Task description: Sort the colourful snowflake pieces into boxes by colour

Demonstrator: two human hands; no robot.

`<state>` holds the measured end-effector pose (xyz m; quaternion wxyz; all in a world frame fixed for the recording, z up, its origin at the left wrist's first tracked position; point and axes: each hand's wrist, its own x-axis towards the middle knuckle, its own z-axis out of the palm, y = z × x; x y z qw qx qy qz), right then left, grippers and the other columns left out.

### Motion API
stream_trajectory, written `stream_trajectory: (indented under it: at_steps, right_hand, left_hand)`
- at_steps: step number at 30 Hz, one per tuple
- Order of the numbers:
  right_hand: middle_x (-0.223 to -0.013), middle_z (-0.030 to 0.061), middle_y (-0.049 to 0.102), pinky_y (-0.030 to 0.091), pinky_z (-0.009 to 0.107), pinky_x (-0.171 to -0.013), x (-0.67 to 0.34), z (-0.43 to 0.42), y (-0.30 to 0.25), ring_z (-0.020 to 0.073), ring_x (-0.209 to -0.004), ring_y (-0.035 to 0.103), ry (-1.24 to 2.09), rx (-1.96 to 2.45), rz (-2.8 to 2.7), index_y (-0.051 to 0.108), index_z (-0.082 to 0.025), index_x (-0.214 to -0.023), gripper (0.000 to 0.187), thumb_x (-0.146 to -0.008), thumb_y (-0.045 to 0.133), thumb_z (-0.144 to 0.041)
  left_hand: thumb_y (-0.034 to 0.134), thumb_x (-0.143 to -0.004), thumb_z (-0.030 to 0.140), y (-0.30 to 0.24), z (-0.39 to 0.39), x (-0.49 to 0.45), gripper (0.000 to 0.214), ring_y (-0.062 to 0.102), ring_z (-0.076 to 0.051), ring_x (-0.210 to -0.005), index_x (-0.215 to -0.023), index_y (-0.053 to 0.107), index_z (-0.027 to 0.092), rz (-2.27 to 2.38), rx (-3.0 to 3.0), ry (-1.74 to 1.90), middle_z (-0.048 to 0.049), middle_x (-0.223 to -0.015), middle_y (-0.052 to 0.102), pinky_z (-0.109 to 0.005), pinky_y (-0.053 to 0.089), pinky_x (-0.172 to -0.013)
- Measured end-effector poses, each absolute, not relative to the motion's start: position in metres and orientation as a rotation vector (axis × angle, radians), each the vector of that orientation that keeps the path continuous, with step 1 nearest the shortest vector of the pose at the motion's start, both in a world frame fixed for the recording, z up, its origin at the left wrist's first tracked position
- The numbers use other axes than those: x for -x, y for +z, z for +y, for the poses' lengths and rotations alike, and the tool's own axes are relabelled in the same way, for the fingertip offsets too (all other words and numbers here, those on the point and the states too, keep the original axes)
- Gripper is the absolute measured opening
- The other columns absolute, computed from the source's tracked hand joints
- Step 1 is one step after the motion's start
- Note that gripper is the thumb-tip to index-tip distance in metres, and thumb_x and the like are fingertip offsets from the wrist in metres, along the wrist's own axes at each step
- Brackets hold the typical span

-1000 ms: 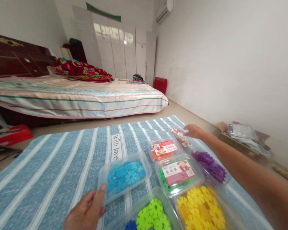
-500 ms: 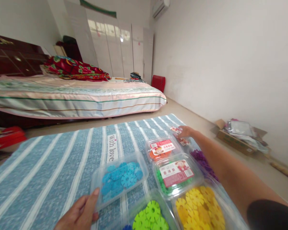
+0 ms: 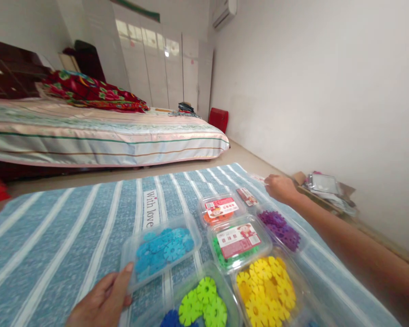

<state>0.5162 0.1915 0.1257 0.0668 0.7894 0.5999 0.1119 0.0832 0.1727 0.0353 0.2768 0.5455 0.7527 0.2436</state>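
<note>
My left hand (image 3: 102, 297) grips the near left corner of a clear plastic box (image 3: 196, 227) with light blue snowflake discs (image 3: 163, 250) in it. Farther off to the right, my right hand (image 3: 280, 187) is closed on a small printed label (image 3: 258, 178), blurred and partly hidden by the fingers. Another red and white label (image 3: 247, 196) lies just left of that hand. Nearby stand a labelled box of orange discs (image 3: 218, 217), a labelled box of green discs (image 3: 218, 250), and boxes of purple discs (image 3: 279, 229), yellow discs (image 3: 266, 288) and lime green discs (image 3: 204, 299).
The boxes rest on a blue and white striped cloth (image 3: 78, 240). Beyond its far edge is a bed (image 3: 105, 141) with a red floral blanket (image 3: 95, 93). On the floor by the right wall sits an open cardboard box (image 3: 327, 200) of odds and ends.
My right hand has moved right with one label, away from the other label and the purple discs. My left hand stays on the light blue discs' box. The view has shifted slightly right.
</note>
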Motion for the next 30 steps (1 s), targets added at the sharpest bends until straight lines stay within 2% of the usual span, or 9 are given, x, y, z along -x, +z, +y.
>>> stream_trajectory:
  at_steps: [4,8,13,19,24,26,30]
  right_hand:
    - [-0.094,0.0103,0.064,0.043,0.027,-0.065,-0.492,0.117,0.131,0.0217,-0.085,0.063,0.374,-2.345,1.787,0.064,-0.016,-0.087,0.026,-0.084,0.038,-0.019]
    - [-0.09,0.0066,0.065,0.042,0.023,-0.063,-0.472,0.074,0.111,0.0177,-0.082,0.062,0.278,-2.29,1.839,0.063,-0.019,-0.083,0.025,-0.085,0.038,-0.021]
    - [-0.096,0.0074,0.065,0.043,0.025,-0.068,-0.464,0.067,0.093,0.0194,-0.089,0.062,0.192,-2.248,1.916,0.064,-0.02,-0.09,0.027,-0.087,0.039,-0.027]
    - [-0.094,0.0072,0.066,0.044,0.026,-0.065,-0.459,0.068,0.1,0.0195,-0.083,0.064,0.099,-2.278,1.855,0.066,-0.021,-0.086,0.027,-0.087,0.041,-0.03]
    - [-0.101,0.007,0.065,0.045,0.03,-0.071,-0.47,0.108,0.123,0.0227,-0.092,0.062,0.158,-2.403,1.872,0.065,-0.022,-0.095,0.031,-0.09,0.037,-0.035]
    - [-0.108,0.0095,0.063,0.045,0.032,-0.076,-0.478,0.146,0.126,0.0251,-0.1,0.059,0.095,-2.419,1.843,0.062,-0.02,-0.103,0.03,-0.088,0.042,-0.036]
    - [-0.114,0.0106,0.059,0.046,0.036,-0.084,-0.496,0.229,0.107,0.0253,-0.105,0.055,-0.095,-2.412,1.798,0.058,-0.017,-0.11,0.038,-0.082,0.057,-0.042]
  left_hand:
    - [0.03,-0.071,0.061,0.043,0.17,-0.086,0.045,0.06,-0.019,-0.063,-0.072,0.057,0.025,2.012,-1.5,0.566,0.0057,-0.054,0.062,-0.026,0.042,-0.067]
    - [0.031,-0.075,0.056,0.052,0.167,-0.09,0.041,0.06,-0.018,-0.065,-0.072,0.056,0.024,2.003,-1.497,0.524,0.0051,-0.057,0.062,-0.024,0.039,-0.066]
    - [0.035,-0.078,0.048,0.059,0.161,-0.093,0.034,0.058,-0.016,-0.064,-0.068,0.055,0.022,1.973,-1.529,0.575,0.0059,-0.054,0.06,-0.022,0.037,-0.065]
    - [0.038,-0.078,0.049,0.054,0.16,-0.091,0.034,0.056,-0.015,-0.061,-0.065,0.055,0.022,1.97,-1.518,0.62,0.0072,-0.051,0.058,-0.021,0.036,-0.062]
    - [0.037,-0.077,0.05,0.048,0.162,-0.089,0.035,0.056,-0.015,-0.059,-0.063,0.053,0.022,1.947,-1.56,0.632,0.0068,-0.049,0.056,-0.021,0.037,-0.063]
    - [0.037,-0.076,0.051,0.046,0.163,-0.089,0.036,0.056,-0.016,-0.06,-0.064,0.054,0.022,1.952,-1.552,0.643,0.0067,-0.05,0.057,-0.022,0.037,-0.063]
    - [0.039,-0.075,0.052,0.047,0.163,-0.09,0.035,0.057,-0.017,-0.06,-0.066,0.056,0.023,1.977,-1.495,0.659,0.0066,-0.05,0.058,-0.023,0.038,-0.063]
